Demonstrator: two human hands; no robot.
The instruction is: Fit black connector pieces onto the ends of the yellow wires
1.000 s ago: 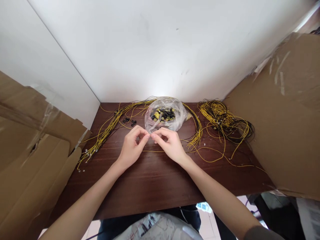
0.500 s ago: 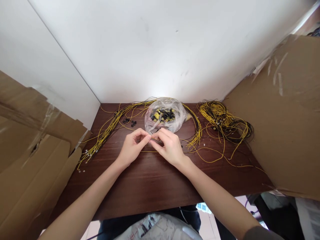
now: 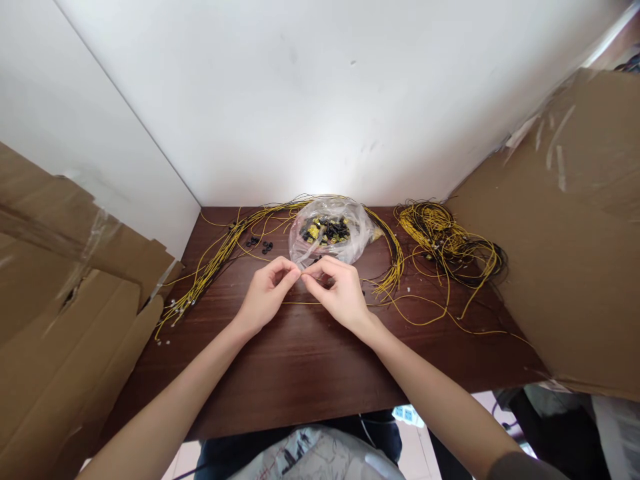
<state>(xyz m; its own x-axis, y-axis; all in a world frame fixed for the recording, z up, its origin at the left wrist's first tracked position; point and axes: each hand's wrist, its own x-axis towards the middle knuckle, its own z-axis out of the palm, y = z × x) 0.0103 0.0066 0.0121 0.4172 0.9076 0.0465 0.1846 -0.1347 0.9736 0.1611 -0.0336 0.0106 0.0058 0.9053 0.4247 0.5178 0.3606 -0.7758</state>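
Observation:
My left hand (image 3: 267, 291) and my right hand (image 3: 337, 292) meet fingertip to fingertip over the middle of the table. Each is closed in a pinch of thumb and forefinger. Whatever lies between the fingertips is too small and covered to make out. Just beyond them sits a clear plastic bag (image 3: 357, 247) holding black and yellow small parts (image 3: 325, 231). A yellow wire (image 3: 300, 303) runs across the table beneath my hands. To the left of the bag lie several small black rings (image 3: 267, 247).
A bundle of yellow and black wires (image 3: 220, 257) arcs from the left behind the bag to the right. A tangled wire heap (image 3: 435, 230) lies at the right back. Cardboard (image 3: 565, 233) walls both sides, and a white wall (image 3: 320, 100) stands behind the brown table (image 3: 300, 373).
My right hand's fingers have drawn into a tighter pinch, its thumb tip rising to the forefinger. My left hand has hardly moved.

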